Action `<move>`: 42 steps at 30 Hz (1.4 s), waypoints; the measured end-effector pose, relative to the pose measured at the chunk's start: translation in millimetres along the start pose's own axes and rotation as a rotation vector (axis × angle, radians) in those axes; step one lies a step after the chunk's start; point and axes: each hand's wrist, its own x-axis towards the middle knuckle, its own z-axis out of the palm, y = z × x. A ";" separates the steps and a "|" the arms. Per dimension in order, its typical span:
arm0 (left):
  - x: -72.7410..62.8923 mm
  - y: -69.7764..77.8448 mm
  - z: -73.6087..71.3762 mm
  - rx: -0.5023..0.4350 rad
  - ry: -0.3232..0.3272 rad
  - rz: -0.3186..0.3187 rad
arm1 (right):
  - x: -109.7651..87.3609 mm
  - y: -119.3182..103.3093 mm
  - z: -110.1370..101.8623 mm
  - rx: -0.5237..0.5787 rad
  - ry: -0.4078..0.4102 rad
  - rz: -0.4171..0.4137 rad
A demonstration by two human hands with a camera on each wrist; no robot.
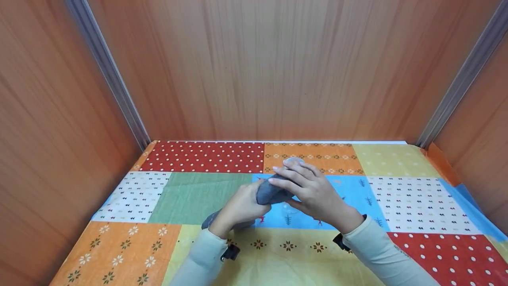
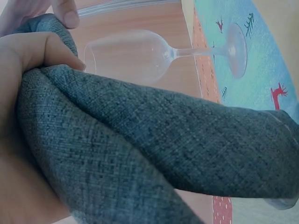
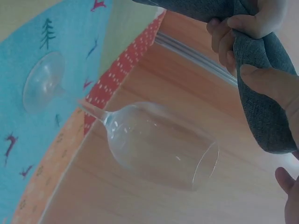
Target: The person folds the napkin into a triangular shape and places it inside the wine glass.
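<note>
A dark grey cloth (image 1: 274,191) is bunched between the two hands, above the table. My left hand (image 1: 243,203) grips it with curled fingers, and a long fold of it (image 2: 187,135) hangs out past that hand. The right hand (image 1: 317,194) holds the cloth's upper end, its thumb (image 3: 271,84) pressing on the fabric. Just beyond the cloth a clear wine glass (image 3: 140,135) stands upright on the blue patch, apart from the hands in both wrist views. From the head, mostly its rim (image 1: 293,160) shows; hands and cloth hide much of the rest.
A patchwork tablecloth (image 1: 202,194) of coloured squares covers the table. Wood-grain panels (image 1: 254,71) close off the back and both sides, with metal posts (image 1: 115,75) at the corners. Dark straps (image 1: 230,252) circle both wrists.
</note>
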 end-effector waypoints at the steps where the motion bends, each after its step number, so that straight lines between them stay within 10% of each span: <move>1: -0.1 0.3 0.1 0.005 -0.003 0.001 | -0.5 -0.9 1.2 -0.007 0.002 -0.004; 22: -6.9 4.2 -0.6 0.025 0.180 0.106 | 5.1 1.4 -1.3 -0.085 0.162 0.042; 31: -16.4 18.6 6.6 -0.154 0.452 0.422 | 8.2 8.9 -9.9 -0.100 0.165 0.162; 37: -17.6 23.1 20.3 -0.236 0.366 0.445 | 7.4 13.5 -13.5 -0.122 0.191 0.205; 42: -15.1 27.6 39.7 -0.411 0.151 0.244 | 5.2 13.9 -13.5 -0.091 0.215 0.248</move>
